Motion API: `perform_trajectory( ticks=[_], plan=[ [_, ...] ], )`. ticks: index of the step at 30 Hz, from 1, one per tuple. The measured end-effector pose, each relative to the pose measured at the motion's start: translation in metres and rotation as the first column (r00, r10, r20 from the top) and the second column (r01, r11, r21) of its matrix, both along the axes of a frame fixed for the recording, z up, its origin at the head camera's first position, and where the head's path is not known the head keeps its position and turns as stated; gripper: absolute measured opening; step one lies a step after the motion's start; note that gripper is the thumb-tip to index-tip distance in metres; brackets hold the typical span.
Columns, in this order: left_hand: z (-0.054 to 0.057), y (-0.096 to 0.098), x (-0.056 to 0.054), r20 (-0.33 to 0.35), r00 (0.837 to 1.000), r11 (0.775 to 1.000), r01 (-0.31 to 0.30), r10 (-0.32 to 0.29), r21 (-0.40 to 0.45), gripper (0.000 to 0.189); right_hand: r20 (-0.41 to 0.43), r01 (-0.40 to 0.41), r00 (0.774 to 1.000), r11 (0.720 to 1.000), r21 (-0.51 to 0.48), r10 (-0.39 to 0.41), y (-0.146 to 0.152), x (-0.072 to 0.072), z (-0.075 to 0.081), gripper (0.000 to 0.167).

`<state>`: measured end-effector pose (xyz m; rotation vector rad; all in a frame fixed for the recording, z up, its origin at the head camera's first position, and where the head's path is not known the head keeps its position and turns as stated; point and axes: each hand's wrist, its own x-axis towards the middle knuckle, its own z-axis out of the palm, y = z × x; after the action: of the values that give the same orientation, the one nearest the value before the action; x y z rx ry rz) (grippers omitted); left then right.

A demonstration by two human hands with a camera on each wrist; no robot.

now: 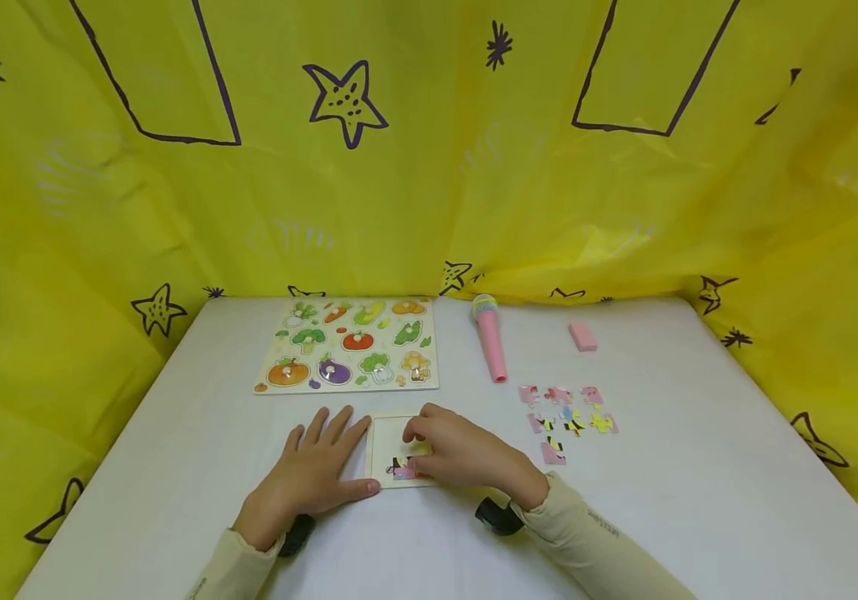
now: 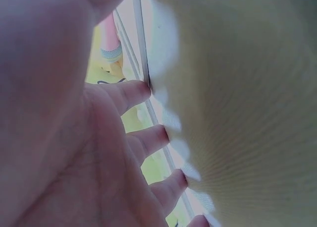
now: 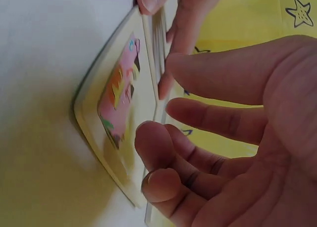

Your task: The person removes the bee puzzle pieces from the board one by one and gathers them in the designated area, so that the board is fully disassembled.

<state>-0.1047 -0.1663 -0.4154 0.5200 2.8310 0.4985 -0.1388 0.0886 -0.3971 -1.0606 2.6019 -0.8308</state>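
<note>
A small pale puzzle tray (image 1: 382, 442) lies on the white table, with joined pink, yellow and black jigsaw pieces (image 3: 119, 95) along its near side. My left hand (image 1: 312, 475) rests flat with spread fingers, its thumb and index fingertip at the tray's left edge. Over the tray's right part hovers my right hand (image 1: 462, 450), fingers loosely bent. The right wrist view shows its thumb apart from the fingers and nothing between them. In the head view this hand hides part of the tray and pieces. Several loose jigsaw pieces (image 1: 573, 422) lie to the right.
Behind the tray lies a vegetable peg board (image 1: 357, 362). A pink toy microphone (image 1: 492, 342) and a small pink block (image 1: 582, 336) lie farther right. A yellow curtain (image 1: 413, 200) with drawn stars hangs around the table's back and sides.
</note>
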Motion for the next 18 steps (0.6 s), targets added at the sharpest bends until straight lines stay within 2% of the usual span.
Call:
perform_trajectory(
  ticks=[5,10,18],
  plan=[
    [0.0,0.0,0.0,0.004,1.0,1.0,0.004,-0.004,0.006,0.096,0.028,-0.009,1.0,0.998,0.06,0.007,-0.009,0.003,-0.002,0.022],
    [0.0,-0.001,0.0,0.008,1.0,1.0,0.002,-0.002,-0.007,0.096,0.015,-0.019,1.0,0.997,0.078,0.018,-0.016,0.006,-0.004,0.024],
    [0.001,0.001,-0.001,-0.001,1.0,1.0,0.002,-0.002,-0.008,0.096,0.025,-0.037,0.999,0.993,0.11,0.034,-0.027,0.004,-0.004,0.013]
  ],
)
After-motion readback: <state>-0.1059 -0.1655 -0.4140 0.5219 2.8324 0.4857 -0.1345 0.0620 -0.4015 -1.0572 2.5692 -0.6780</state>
